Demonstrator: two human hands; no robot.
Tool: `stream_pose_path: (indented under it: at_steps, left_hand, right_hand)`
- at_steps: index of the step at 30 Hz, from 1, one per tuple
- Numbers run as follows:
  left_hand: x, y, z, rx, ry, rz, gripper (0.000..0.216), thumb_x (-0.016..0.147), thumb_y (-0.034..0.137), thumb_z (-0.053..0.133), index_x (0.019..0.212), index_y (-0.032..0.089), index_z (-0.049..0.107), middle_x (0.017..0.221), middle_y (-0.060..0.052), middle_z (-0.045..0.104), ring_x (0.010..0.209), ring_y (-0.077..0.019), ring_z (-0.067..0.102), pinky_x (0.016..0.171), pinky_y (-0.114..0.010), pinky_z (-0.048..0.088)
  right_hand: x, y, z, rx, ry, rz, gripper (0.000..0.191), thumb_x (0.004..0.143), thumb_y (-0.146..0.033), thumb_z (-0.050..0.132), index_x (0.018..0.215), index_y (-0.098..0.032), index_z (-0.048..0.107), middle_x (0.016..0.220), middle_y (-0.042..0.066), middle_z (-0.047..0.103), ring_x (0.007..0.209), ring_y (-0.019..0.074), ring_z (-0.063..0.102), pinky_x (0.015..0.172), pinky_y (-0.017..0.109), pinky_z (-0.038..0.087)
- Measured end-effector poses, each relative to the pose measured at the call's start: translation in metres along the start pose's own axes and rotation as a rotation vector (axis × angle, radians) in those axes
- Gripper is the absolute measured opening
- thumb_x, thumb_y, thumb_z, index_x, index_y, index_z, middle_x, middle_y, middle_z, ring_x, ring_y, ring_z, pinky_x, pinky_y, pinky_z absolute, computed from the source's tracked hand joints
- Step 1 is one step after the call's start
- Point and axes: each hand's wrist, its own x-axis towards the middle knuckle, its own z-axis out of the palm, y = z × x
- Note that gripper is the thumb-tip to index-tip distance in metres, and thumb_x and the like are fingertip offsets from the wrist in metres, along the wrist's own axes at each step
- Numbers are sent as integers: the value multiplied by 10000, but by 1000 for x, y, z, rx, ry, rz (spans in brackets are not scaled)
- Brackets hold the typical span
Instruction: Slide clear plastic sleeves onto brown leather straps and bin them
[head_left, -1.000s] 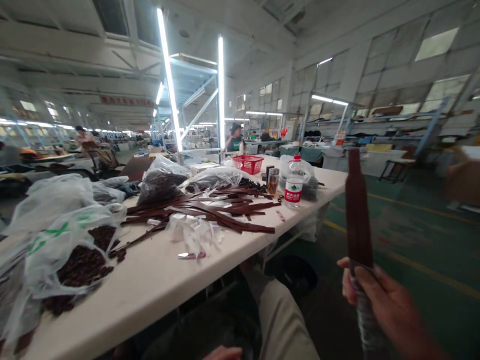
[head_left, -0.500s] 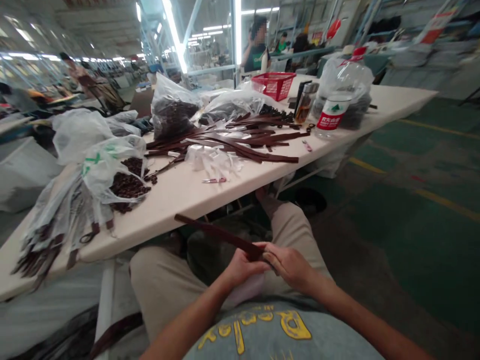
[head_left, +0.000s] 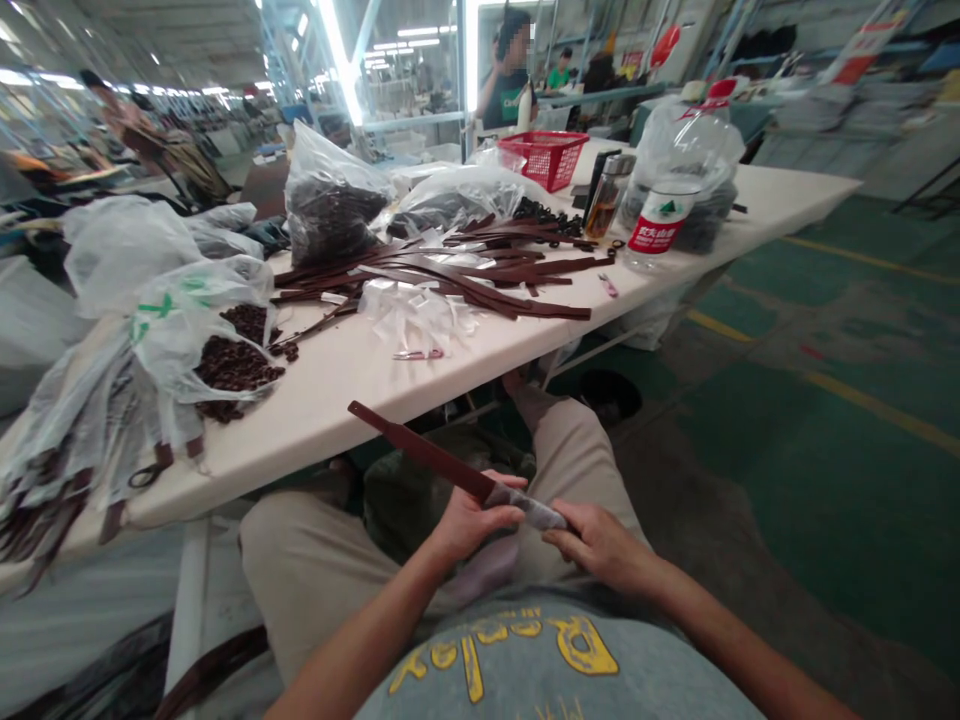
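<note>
A dark brown strap (head_left: pixel 427 452) lies slantwise above my lap, its narrow holed tip pointing up and left past the table edge. My left hand (head_left: pixel 474 518) is closed round its middle, thumb on top. A clear, whitish plastic sleeve (head_left: pixel 531 507) covers the strap's near end between my hands. My right hand (head_left: pixel 600 540) pinches the far right end of that sleeve; the strap's own end there is hidden. Many more brown straps (head_left: pixel 487 290) are piled on the table, with loose clear sleeves (head_left: pixel 420 315) in front of them.
On the pale table (head_left: pixel 322 375) lie pink-handled snips (head_left: pixel 418 354), a bag of small brown pieces (head_left: pixel 232 368) and sleeved straps (head_left: pixel 82 450). Farther back stand a red basket (head_left: pixel 544 160), a glass flask (head_left: pixel 607 200) and a plastic bottle (head_left: pixel 658 230). A person (head_left: pixel 510 85) is beyond.
My right hand has moved right, away from my left, and the clear sleeve on the strap's end now shows between them. The view has shifted slightly.
</note>
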Motion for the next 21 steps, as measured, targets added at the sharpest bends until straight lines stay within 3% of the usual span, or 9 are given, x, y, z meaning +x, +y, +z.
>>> stream_pose_path:
  at_steps: [3,8,12,17,21]
  left_hand:
    - [-1,-1,5,13,20,-71,291,626,353,836,804,136,756,704,-41,658,643,-146,572,619,-260,476]
    - [6,-2,-8,-80,250,-97,310,622,361,819,798,118,740,646,-34,646,558,-125,545,544,-241,455]
    - [10,-3,-18,-138,311,-76,316,620,349,823,802,106,734,605,-16,622,516,-96,511,524,-220,425]
    - [10,0,-21,-215,239,-66,431,670,406,800,981,115,730,700,-24,646,573,-106,555,563,-222,466]
    - [13,12,-40,-240,343,1,490,819,546,632,1071,133,712,786,-52,683,608,-118,584,556,-224,480]
  right_hand:
    - [4,-2,3,-56,18,-66,194,892,-369,526,850,-188,581,677,-19,604,620,131,544,593,234,363]
    - [2,8,-8,-78,81,-50,246,837,-407,594,737,-194,522,647,-47,528,607,115,470,583,231,328]
    - [-10,25,-18,-79,83,-35,306,860,-465,546,725,-196,495,643,-51,475,617,117,457,588,231,326]
    - [-22,42,-27,-91,82,-30,414,900,-552,442,702,-193,498,634,-45,448,604,114,433,572,225,324]
    - [-28,51,-36,-52,70,-21,431,901,-559,439,713,-186,544,641,-37,479,611,119,451,572,220,348]
